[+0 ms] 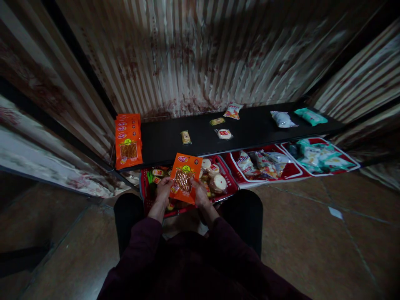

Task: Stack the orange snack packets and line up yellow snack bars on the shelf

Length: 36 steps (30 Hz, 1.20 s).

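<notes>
An orange snack packet (184,178), with a clear window showing brown sticks inside, is held up between my two hands. My left hand (163,192) pinches its left edge, and my right hand (201,193) grips its lower right edge. Directly beneath the packet is a red basket (231,183) of wrapped round crackers (218,183) and small yellow packets, partly hidden by my hands. At the left end of the black shelf (159,137) lies a stack of matching orange packets (128,143), overlapping one another.
On the shelf lie two small yellow packets (186,137), a wrapped round cracker (223,133), a white-and-orange bag (233,111), a white bag (283,119) and a green packet (311,116). Two more red baskets, holding white bags (264,163) and green packets (321,156), stand right. Striped curtain (187,62) hangs behind.
</notes>
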{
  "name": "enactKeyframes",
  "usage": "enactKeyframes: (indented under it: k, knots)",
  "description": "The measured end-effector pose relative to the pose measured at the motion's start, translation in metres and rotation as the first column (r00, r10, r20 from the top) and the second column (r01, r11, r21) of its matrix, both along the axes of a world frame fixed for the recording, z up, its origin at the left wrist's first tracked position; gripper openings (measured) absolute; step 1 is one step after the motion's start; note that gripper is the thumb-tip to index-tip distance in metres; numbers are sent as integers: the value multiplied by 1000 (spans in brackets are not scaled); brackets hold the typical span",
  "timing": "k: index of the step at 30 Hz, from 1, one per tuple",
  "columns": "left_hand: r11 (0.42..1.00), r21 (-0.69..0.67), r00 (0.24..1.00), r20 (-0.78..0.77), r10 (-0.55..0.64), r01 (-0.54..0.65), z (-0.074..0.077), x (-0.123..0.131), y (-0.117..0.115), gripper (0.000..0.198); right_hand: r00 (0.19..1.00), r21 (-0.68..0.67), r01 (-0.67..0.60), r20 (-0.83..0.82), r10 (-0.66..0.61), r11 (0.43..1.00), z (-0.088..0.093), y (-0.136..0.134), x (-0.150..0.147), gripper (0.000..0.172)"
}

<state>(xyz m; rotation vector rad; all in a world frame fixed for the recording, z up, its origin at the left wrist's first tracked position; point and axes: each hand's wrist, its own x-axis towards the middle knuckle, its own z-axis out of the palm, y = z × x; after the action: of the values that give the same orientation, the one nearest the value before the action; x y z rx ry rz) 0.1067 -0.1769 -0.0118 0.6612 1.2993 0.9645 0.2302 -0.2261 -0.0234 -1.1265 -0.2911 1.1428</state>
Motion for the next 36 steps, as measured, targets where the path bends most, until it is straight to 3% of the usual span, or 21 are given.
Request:
enactKeyframes:
  k: [11, 16, 19, 23, 30, 36]
  knots:
    - [992, 46, 992, -32, 118, -117, 1, 4, 2, 15, 995, -2, -62, -73, 62, 998, 18, 0, -5, 29]
    - [989, 131, 990, -113, 81, -66, -4, 7, -3, 46, 993, 17, -100, -56, 101, 995, 28, -3, -6, 33]
    - [989, 149, 996, -92, 23, -9, -2, 7, -7, 53, 991, 21, -132, -33, 133, 991, 32, -3, -4, 37]
    - [981, 187, 996, -83, -38, 53, 6, 6, -8, 44, 989, 3, -143, -23, 143, 990, 37, -4, -3, 38]
    - [922, 368, 961, -275, -19, 124, 15, 6, -11, 31, 992, 37, -121, -15, 122, 992, 47, -6, -4, 40]
    - [950, 296, 992, -108, -65, 94, 21, 14, -14, 29, 981, 101, -128, 159, 111, 987, 43, -3, -5, 38]
